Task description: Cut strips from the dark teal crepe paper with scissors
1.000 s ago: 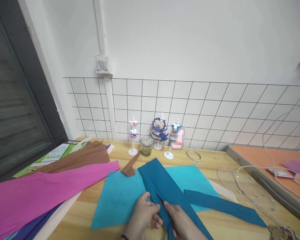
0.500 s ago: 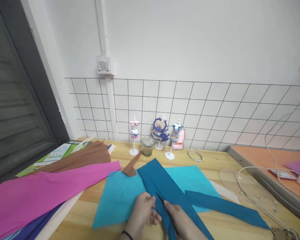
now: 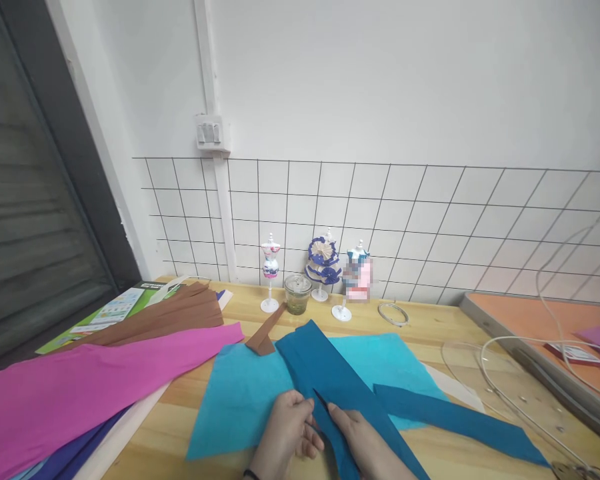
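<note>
Wooden worktable (image 3: pixel 430 320) is backed by a gridded wall. At its near edge, a dark teal paper strip (image 3: pixel 325 367) is pinched between left hand (image 3: pixel 285 433) and right hand (image 3: pixel 365 443), over a light blue sheet (image 3: pixel 240 393).

Beyond the left hand (image 3: pixel 285 433), a glass jar (image 3: pixel 298 293) and figurines (image 3: pixel 322 265) are blocking passage; bare wooden bench (image 3: pixel 425 313) is lying open right of them.

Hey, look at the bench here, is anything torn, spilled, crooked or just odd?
Nothing spilled. The dark teal paper strip has a split running up from between the left hand and right hand, both gripping it. A second teal strip lies askew across the light blue sheet. A small brown scrap lies loose.
</note>
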### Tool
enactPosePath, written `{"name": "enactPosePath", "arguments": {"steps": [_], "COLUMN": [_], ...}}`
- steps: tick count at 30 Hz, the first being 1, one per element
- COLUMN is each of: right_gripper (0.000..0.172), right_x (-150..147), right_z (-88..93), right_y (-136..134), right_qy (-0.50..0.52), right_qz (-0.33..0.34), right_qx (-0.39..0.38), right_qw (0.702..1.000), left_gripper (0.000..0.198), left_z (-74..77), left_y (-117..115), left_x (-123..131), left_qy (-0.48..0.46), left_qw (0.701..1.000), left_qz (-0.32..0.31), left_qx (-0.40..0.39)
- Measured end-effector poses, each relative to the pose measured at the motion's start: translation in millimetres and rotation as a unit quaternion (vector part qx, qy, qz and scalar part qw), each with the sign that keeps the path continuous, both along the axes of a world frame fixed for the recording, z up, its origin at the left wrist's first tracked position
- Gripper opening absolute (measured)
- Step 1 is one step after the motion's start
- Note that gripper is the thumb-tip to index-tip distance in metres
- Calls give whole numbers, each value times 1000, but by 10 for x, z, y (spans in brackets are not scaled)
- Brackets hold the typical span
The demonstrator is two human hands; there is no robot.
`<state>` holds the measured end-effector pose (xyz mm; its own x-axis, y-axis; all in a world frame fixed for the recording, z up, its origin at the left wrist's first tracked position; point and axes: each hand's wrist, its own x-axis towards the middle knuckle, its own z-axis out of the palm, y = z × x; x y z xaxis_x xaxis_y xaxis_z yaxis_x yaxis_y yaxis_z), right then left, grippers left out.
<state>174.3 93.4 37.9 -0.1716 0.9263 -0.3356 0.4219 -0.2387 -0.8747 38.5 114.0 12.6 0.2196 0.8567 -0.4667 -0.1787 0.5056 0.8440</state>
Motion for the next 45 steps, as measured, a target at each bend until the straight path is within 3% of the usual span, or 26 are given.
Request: {"name": "enactPosePath", "arguments": {"steps": [11,27,34,45], "right_gripper": [50,47,54,50], "right_x": [-30,-12,-42,-84], "right_z": [77,55,-64,65], "right_y": [49,35,46,80], "right_qy": [-37,18,30,58], "right_qz": [-16,-4,11,38], "right_qx": [-17,36,2,21], "right_qw": [999,999,999,997], "left_gripper": [28,40,43,38], "left_z": [133,168,121,55], "left_y": [-40,-37,4,-2], "left_x": [30,11,33,30], "left_qy": [49,21,27,34], "left_qw": [999,998,998,998], "left_qz": [12,52,58,50], "left_qx": [-4,-2,8,21]}}
